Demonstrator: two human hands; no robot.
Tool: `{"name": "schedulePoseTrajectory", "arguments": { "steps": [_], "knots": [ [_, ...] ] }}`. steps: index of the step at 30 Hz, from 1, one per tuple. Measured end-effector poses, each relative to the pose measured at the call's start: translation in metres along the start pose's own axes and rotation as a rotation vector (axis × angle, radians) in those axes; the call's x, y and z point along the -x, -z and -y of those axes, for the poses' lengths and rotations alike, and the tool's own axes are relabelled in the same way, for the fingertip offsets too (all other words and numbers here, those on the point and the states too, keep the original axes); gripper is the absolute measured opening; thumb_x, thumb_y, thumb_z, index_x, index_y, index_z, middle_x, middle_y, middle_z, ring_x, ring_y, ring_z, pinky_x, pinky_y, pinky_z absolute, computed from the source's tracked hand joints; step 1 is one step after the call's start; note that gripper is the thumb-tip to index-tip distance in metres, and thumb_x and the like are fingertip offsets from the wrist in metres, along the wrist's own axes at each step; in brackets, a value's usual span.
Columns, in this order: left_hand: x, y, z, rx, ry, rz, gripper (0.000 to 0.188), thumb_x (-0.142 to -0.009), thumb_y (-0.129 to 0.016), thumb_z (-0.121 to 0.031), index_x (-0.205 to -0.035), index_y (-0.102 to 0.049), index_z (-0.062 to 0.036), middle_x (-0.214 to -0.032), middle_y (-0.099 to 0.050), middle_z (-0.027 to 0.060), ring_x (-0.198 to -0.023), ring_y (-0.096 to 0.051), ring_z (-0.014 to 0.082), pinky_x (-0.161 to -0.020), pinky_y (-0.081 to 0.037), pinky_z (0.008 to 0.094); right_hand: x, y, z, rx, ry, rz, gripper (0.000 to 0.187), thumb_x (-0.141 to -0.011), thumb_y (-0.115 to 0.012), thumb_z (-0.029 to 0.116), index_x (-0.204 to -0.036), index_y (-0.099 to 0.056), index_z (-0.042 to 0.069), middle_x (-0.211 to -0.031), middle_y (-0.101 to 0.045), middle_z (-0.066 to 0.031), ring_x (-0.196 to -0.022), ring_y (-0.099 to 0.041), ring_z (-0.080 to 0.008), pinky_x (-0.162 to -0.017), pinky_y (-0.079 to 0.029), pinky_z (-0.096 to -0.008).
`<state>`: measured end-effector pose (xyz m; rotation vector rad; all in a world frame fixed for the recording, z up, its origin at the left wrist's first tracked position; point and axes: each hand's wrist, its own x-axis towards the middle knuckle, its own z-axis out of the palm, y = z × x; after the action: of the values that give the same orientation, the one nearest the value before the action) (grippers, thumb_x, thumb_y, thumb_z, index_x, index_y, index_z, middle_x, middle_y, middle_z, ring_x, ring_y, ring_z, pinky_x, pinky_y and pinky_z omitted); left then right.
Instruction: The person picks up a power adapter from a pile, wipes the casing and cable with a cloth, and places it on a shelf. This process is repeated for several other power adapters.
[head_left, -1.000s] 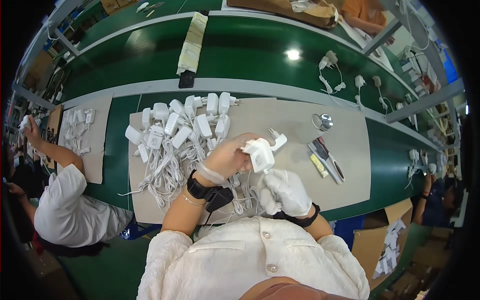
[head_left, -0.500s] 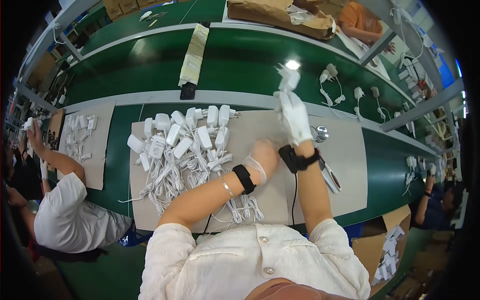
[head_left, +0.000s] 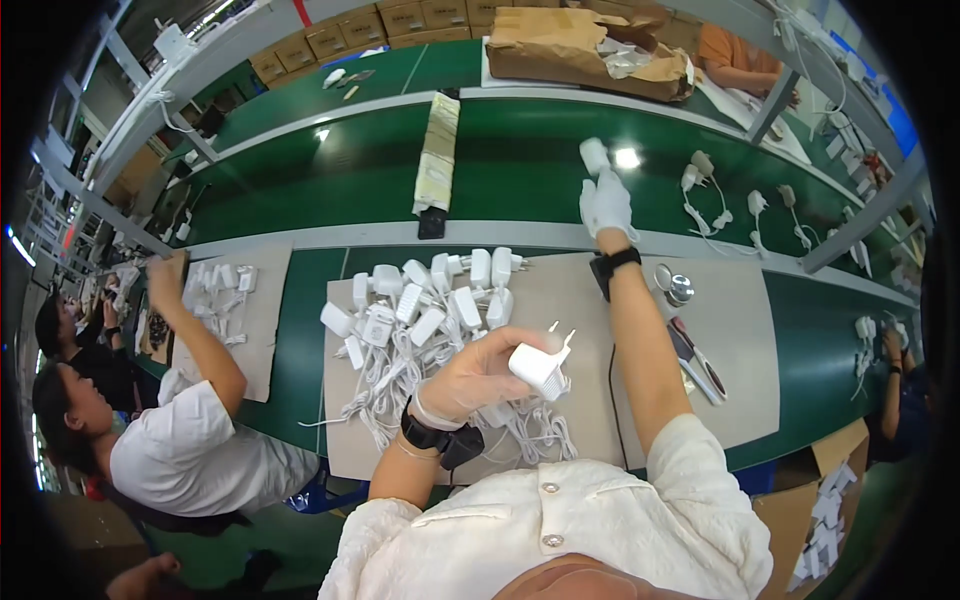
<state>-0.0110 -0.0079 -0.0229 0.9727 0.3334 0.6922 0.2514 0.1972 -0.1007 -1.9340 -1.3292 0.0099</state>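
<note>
From the head view, the person's left hand [head_left: 470, 378], in a thin glove, is curled around a white power adapter [head_left: 540, 366], whose two metal prongs point up and to the right. The hand holds it just above the near edge of the grey mat [head_left: 560, 300], over a tangle of white cords. A heap of similar white adapters [head_left: 420, 300] lies on the mat's far left part, close beyond the hand.

The right hand [head_left: 606, 203], in a white glove, is stretched well out past the mat's far edge, over the green conveyor belt [head_left: 520, 170]. Its fingers are closed on a second white adapter [head_left: 594, 155], held at the fingertips above the belt. More adapters with cords [head_left: 720, 195] lie spaced along the belt to the right. A small round metal tin [head_left: 680, 288] sits near the mat's right side.
</note>
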Motion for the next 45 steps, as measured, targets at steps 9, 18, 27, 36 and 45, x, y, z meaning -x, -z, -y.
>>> {"name": "schedulePoseTrajectory", "arguments": {
  "steps": [9,18,27,36,45],
  "knots": [
    [-0.008,0.016,-0.008,-0.057,-0.116,-0.04,0.047,-0.082,-0.069,-0.008,-0.124,-0.05,-0.0035,-0.115,-0.06,0.0179,-0.107,-0.059,0.0281,-0.091,-0.046,0.0391,0.176,0.129,0.027,-0.734,0.189,0.533,0.031,-0.1,-0.045,0.027,-0.098,-0.06,0.0,-0.091,-0.061,-0.0087,-0.082,-0.058,-0.0166,-0.07,-0.048,-0.0307],
    [-0.039,0.033,0.023,0.569,-0.188,0.151,0.056,-0.093,-0.057,-0.023,-0.14,-0.036,-0.0025,-0.125,-0.054,0.0161,-0.112,-0.055,0.0275,-0.099,-0.041,0.0391,0.218,0.184,0.076,-0.761,0.167,0.729,0.026,-0.096,-0.056,0.026,-0.093,-0.061,0.002,-0.085,-0.065,-0.0096,-0.072,-0.065,-0.02,-0.067,-0.051,-0.0335],
    [-0.037,0.001,0.01,0.269,-0.247,-0.093,0.056,-0.097,-0.046,-0.028,-0.145,-0.03,-0.0016,-0.133,-0.049,0.018,-0.12,-0.05,0.0292,-0.099,-0.04,0.0393,0.21,0.198,0.085,-1.168,-0.32,0.916,0.03,-0.099,-0.052,0.029,-0.085,-0.059,0.003,-0.063,-0.053,0.0009,-0.05,-0.048,-0.0107,-0.046,-0.038,-0.0257],
    [-0.03,0.006,-0.003,-0.197,0.018,-0.317,0.056,-0.095,-0.051,-0.048,-0.125,-0.057,-0.0015,-0.089,-0.064,0.0054,-0.061,-0.058,0.0085,-0.049,-0.039,0.0202,0.186,0.182,0.053,-2.152,-1.006,1.301,0.038,-0.103,-0.039,0.033,-0.084,-0.055,0.004,-0.058,-0.043,0.0035,-0.044,-0.038,-0.0061,-0.037,-0.027,-0.0208],
    [-0.033,0.004,-0.011,-0.337,0.164,-0.426,0.052,-0.096,-0.046,-0.049,-0.076,-0.063,-0.0046,-0.049,-0.049,-0.0017,-0.035,-0.039,0.0068,-0.035,-0.024,0.0211,0.2,0.182,0.053,-1.321,-0.646,1.101,0.032,-0.103,-0.039,0.028,-0.091,-0.055,0.004,-0.055,-0.033,0.006,-0.042,-0.029,-0.0046,-0.038,-0.025,-0.0211]
  ]
}}
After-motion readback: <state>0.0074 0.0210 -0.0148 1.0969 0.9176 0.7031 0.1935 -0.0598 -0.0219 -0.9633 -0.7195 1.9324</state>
